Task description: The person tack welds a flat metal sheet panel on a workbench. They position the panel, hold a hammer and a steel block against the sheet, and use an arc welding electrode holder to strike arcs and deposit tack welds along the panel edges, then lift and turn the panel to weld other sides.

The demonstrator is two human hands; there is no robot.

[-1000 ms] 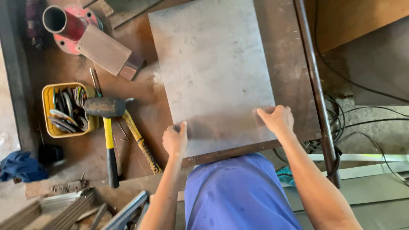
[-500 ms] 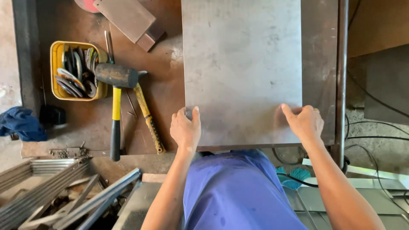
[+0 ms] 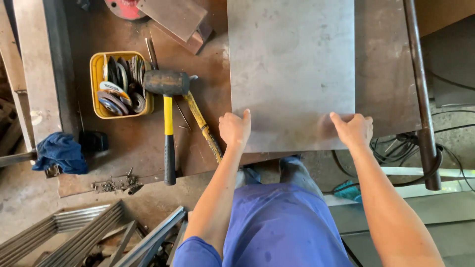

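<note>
Both hands, left hand (image 3: 235,129) and right hand (image 3: 353,129), clamp the near edge of the grey metal sheet (image 3: 292,69), thumbs on top, holding it flat on the rusty surface (image 3: 208,89) beside the hammer (image 3: 168,113).

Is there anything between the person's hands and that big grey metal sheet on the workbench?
No. Both hands already grip the near edge of the metal sheet: the left hand at its near left corner, the right hand at its near right corner. The mallet lies off to the left, apart from the sheet.
</note>
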